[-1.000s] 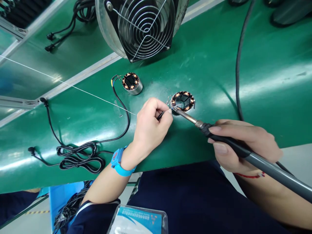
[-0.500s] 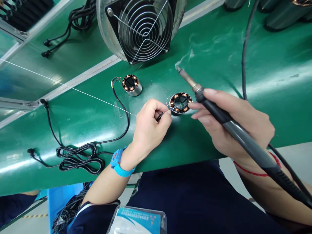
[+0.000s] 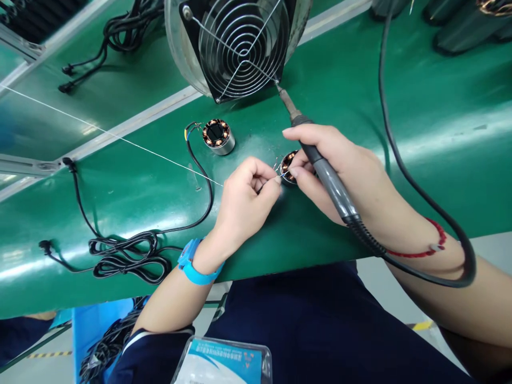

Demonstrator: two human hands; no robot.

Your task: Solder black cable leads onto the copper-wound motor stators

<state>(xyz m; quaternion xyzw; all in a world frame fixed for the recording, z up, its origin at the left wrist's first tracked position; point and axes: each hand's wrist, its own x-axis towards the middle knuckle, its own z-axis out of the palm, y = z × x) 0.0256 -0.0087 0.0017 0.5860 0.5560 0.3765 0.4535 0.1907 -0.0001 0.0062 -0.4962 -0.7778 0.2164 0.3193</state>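
My left hand (image 3: 250, 200) is closed, pinching a thin wire end of a black cable and the white solder wire (image 3: 168, 160) that runs in from the left. Gripped in my right hand (image 3: 348, 170) is a soldering iron (image 3: 328, 181), its tip pointing up and away near the fan's corner. My right thumb and forefinger close around the wire's bare end beside my left fingertips. Directly behind those fingers stands a motor stator (image 3: 287, 166) with copper coils, partly covered by my right hand. Another stator (image 3: 218, 136), wired to a black cable (image 3: 208, 192), stands farther left.
A fan with a wire guard (image 3: 244, 50) stands at the back. Coiled black power cables (image 3: 132, 256) lie on the green table (image 3: 280, 240) at left. Dark cylinders (image 3: 460, 29) stand at the back right. The iron's cord (image 3: 390, 133) loops around my right wrist.
My right hand has moved left and turned the soldering iron more upright, bringing its fingertips to the wire and over the stator. My left hand stays nearly still.
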